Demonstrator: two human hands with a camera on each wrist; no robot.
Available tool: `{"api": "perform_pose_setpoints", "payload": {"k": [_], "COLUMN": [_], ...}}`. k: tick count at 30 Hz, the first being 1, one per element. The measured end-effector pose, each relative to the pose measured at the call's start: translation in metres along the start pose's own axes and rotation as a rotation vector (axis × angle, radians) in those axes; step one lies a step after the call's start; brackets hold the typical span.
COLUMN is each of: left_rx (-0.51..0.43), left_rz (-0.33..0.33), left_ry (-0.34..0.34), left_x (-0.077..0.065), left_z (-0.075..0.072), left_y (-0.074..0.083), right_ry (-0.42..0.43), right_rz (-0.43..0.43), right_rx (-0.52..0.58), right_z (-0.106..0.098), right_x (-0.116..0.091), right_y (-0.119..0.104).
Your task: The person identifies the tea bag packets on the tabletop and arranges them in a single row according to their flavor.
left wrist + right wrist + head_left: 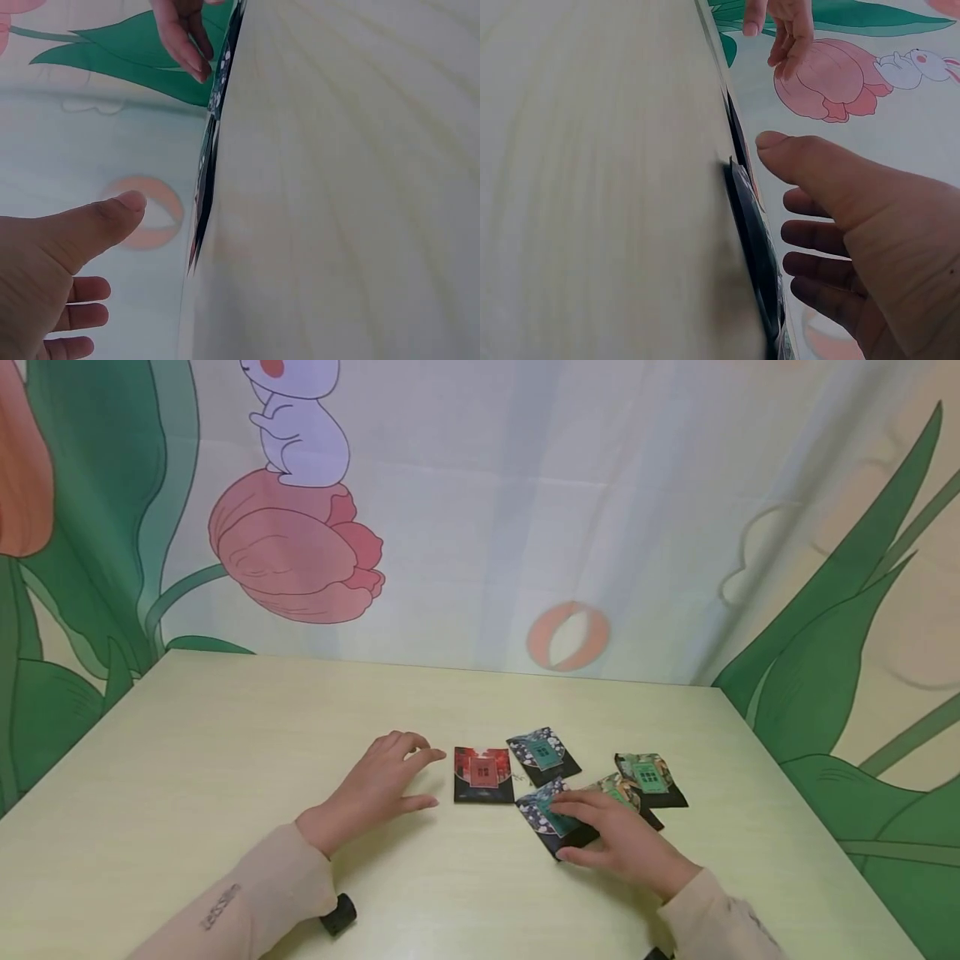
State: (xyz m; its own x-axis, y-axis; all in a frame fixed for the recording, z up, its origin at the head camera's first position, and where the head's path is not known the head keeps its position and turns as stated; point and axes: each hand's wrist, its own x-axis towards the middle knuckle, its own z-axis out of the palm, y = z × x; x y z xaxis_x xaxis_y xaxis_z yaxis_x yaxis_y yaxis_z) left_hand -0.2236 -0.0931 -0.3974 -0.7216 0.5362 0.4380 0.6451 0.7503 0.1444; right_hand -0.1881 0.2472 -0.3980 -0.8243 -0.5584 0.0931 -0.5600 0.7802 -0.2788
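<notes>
My left hand (375, 793) hovers over the table just left of a flat packet with a red front (483, 777), its thumb and fingers spread and holding nothing. My right hand (622, 839) is over a blue floral packet (534, 814) with a teal label. In the right wrist view, thumb and loosely bent fingers (814, 236) are apart from the dark packet edge (754, 247). Behind lies a second blue floral packet (545, 756). A green-labelled packet (621, 789) is partly hidden by the right hand, and another green-labelled packet (651, 777) lies to its right.
The pale wooden table (225, 760) carries the packets near its middle and right. A curtain (465, 527) printed with tulips, leaves and a white rabbit hangs behind the back edge. Small black devices (339, 914) sit at the sleeve cuffs.
</notes>
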Motion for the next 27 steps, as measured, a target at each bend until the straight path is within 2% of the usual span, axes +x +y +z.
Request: {"api": "perform_pose_setpoints", "payload": {"k": [10, 16, 27], "left_rx": [-0.079, -0.08, -0.07], "left_rz": [-0.031, -0.04, -0.051], "left_ry": [-0.08, -0.103, -0.196], "left_x": [0.014, 0.019, 0.034], "left_z": [0.011, 0.016, 0.027], "left_y": [0.011, 0.015, 0.021], "right_ry": [-0.021, -0.025, -0.019], "right_rz": [-0.038, -0.044, -0.044], "right_rx": [-0.055, -0.076, -0.068], "right_z": [0.004, 0.006, 0.009], "right_x": [0.0, 0.0, 0.001], "right_y": [0.002, 0.004, 0.004]}}
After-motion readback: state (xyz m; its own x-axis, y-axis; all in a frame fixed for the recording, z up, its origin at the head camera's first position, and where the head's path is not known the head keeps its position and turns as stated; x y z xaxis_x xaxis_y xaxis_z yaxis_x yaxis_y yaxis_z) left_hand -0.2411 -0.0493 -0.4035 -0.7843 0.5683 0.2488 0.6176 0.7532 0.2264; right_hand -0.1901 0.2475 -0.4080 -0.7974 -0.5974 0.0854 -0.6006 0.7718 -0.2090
